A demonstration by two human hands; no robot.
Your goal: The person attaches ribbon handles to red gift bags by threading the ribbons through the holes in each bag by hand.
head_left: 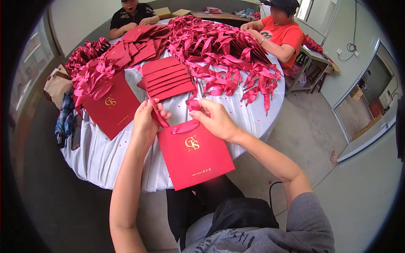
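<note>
Bag: 4 o'clock from left hand, 7 from right hand (nearer); both pinch ribbon.

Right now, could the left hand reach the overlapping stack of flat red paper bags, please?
Probably yes: the left hand is close to the stack with nothing visible between, though it holds a pink fabric ribbon.

The left forearm rises nearly upright, bare to the wrist; the left grip is pinched closed, outer fingers curled rightward. The right forearm slants up and leftward from a bent elbow; the right grip is pinched too. The 2 grips stand apart, nearly level.
</note>
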